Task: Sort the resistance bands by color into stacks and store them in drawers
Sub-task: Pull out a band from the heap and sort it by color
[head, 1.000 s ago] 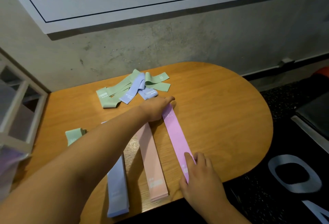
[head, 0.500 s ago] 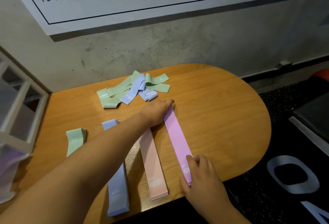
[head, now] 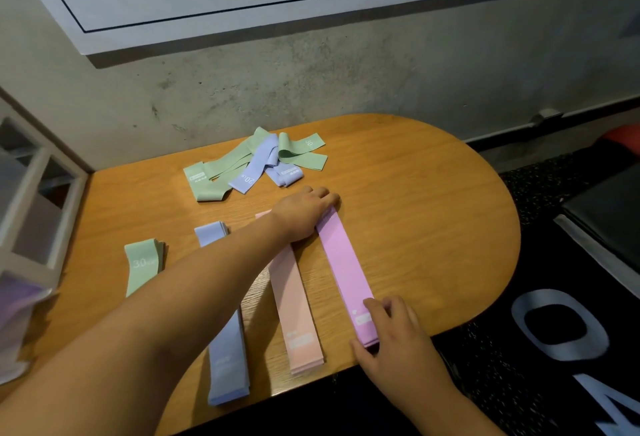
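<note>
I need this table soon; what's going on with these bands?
A person is sorting resistance bands by color. The left hand presses the far end of the pink stack, the right hand rests on its near end. A peach stack, blue stack and green stack lie beside it; a mixed pile waits behind.

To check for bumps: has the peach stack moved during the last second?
No. The peach stack still ends at the front edge of the table, beside the blue stack.
</note>
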